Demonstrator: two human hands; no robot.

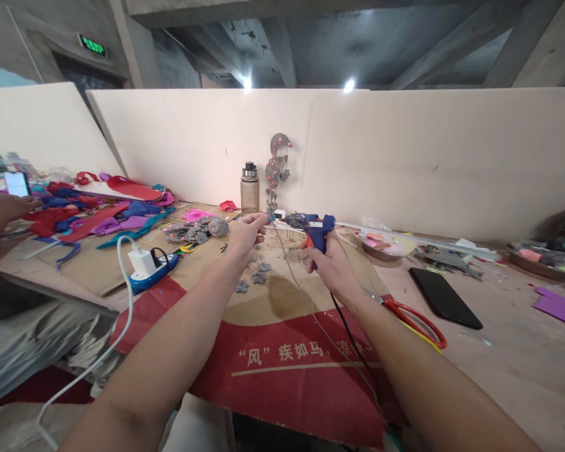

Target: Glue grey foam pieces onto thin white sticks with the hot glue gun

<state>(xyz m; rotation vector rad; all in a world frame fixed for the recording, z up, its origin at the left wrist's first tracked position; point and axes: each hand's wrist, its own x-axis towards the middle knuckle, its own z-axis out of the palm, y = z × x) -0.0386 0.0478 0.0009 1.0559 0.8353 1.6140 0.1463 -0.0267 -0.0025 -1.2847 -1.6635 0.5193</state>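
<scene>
Left hand point(247, 237) pinches a small blue-grey piece point(271, 217) above cardboard point(247, 313), grey flowers point(260, 277) below; right hand point(332, 267) grips blue glue gun point(328, 225), nozzle toward piece; red-handled scissors point(390, 302), then black phone point(445, 297) on worktop point(513, 339).

- A craft workshop, with a shared worktable point(513, 358) where another person's arm point(0, 220) rests at the left edge.
- Tools and materials: a blue glue gun point(317, 227), red-handled scissors point(405, 306), heaped coloured scraps point(136, 210), small grey flower shapes point(258, 276).
- A blue power strip point(144, 282) among the materials.
- Plain pale partition boards point(405, 144) under bare concrete beams point(279, 53).
- A lit green sign point(93, 45) above a dark doorway point(87, 75).
</scene>
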